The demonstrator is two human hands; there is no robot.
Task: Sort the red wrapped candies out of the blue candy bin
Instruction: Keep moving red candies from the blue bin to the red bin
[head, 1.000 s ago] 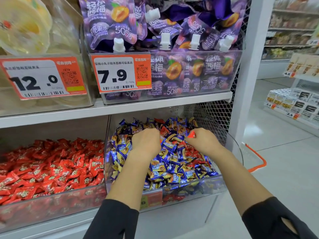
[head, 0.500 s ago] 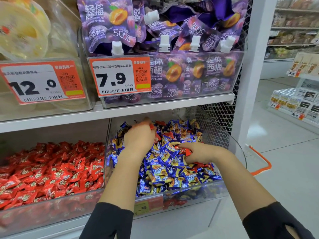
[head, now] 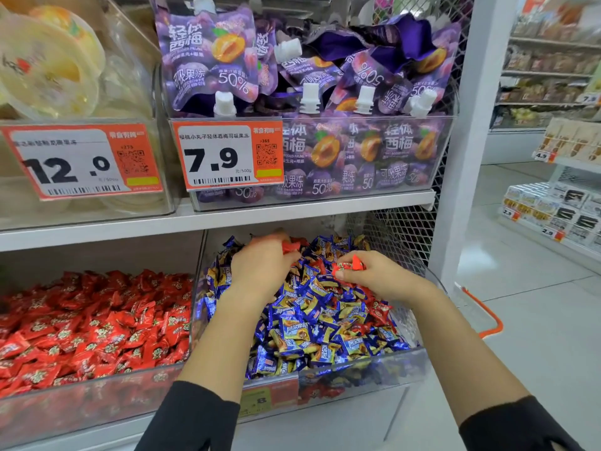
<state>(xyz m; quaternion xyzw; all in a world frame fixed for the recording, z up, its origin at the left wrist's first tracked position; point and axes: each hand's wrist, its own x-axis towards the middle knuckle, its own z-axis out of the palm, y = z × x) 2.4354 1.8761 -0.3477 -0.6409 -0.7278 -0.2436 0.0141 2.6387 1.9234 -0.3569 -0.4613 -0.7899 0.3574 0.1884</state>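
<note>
A clear bin (head: 413, 362) on the lower shelf is heaped with blue wrapped candies (head: 309, 327), with some red ones mixed in along the right side (head: 379, 312). My left hand (head: 260, 271) reaches deep into the back of the heap and its fingers pinch a red candy (head: 290, 247). My right hand (head: 374, 278) sits just to the right of it over the heap. Its curled fingers grip red wrapped candies (head: 349, 265).
To the left stands a second clear bin full of red candies (head: 91, 323). The shelf above (head: 292, 209) hangs low over both bins and carries purple pouches (head: 292, 76). A mesh panel (head: 400, 229) and white post (head: 461, 157) close the right side. An orange basket handle (head: 487, 317) lies beyond.
My left hand has gone further back into the blue bin and lifted a red candy. My right hand has risen from the heap with red candies in its fingers.
</note>
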